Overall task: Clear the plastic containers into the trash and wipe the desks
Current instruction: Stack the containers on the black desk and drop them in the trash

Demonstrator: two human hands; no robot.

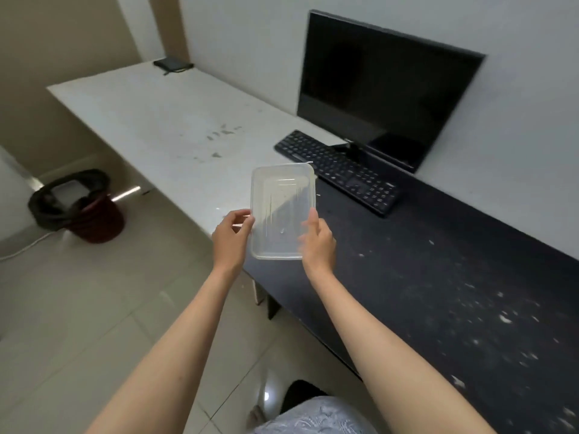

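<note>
- Clear plastic tub [282, 211] looks empty, so probably light, thin and bendy, a bit slick.
- Left hand [230, 238] pinches its near-left edge; right hand [316, 242] grips its near-right side.
- Hold the rim, not the walls.

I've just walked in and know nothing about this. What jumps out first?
A clear plastic container held up in the middle by both hands, left hand and right hand, over the desk edge. Behind it, a dark monitor and keyboard. A bin stands on the floor at left.
</note>
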